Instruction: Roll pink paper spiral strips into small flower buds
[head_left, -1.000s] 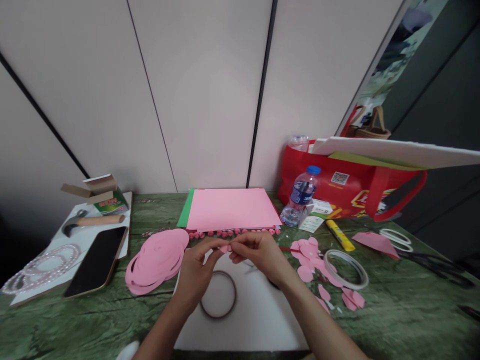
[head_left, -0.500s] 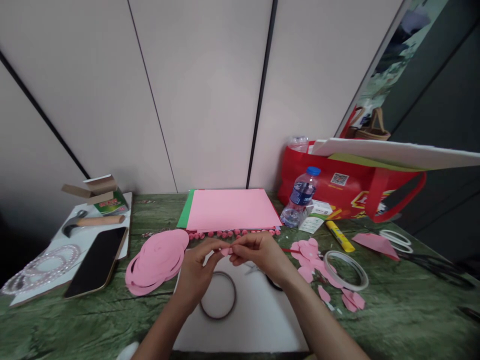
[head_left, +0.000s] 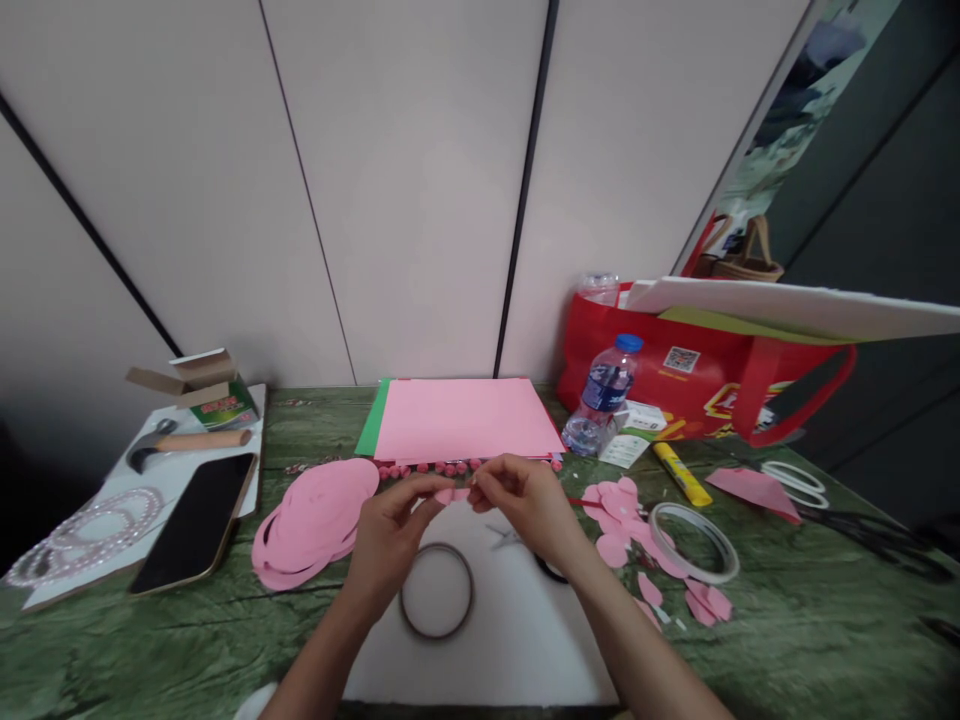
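Note:
Between my hands is a small pink paper piece [head_left: 452,495], held up over a white board [head_left: 480,655]. My left hand [head_left: 397,520] pinches its left side between thumb and fingers. At the piece's right end, the fingertips of my right hand [head_left: 521,500] are pinched together; whether they grip the paper or some tiny thing is too small to tell. Below, a thin brown ring [head_left: 472,590] lies on the board. Scissors [head_left: 502,537] rest there too, partly hidden by my right forearm. Behind my hands runs a row of small pink rolled balls [head_left: 424,468].
Coiled pink paper strips [head_left: 315,520], a phone [head_left: 195,520], a hammer [head_left: 199,440] and bead strings [head_left: 97,535] are at left. Pink sheets [head_left: 465,415] lie behind. Rightward are pink paper discs [head_left: 615,505], a tape roll [head_left: 731,565], a glue stick [head_left: 679,472], a bottle [head_left: 604,395] and a red bag [head_left: 652,350].
My right fingertips have shifted slightly right and turned, so more of the pink paper shows between the hands. A pink scrap now shows beside my right forearm.

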